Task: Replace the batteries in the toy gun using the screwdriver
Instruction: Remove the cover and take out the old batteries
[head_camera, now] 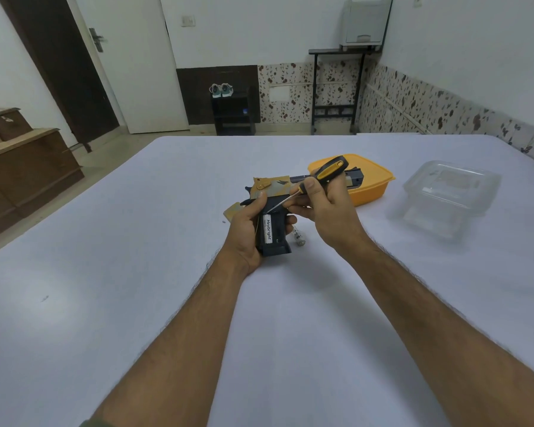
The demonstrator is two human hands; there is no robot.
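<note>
Left hand (pixel 249 232) grips black plastic toy gun (pixel 273 211) | right hand (pixel 324 208) pinches slim metal-shafted screwdriver (pixel 318 178)

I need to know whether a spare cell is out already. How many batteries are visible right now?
2. One white battery sits in the open grip of the toy gun; another battery lies on the table just right of the grip. Others may be hidden.

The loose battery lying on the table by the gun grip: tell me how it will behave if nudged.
The loose battery is a small cylinder lying on its side, so it will probably roll across the table. It looks rigid and light enough to shift at a touch. The smooth casing may slip when pinched.
</note>
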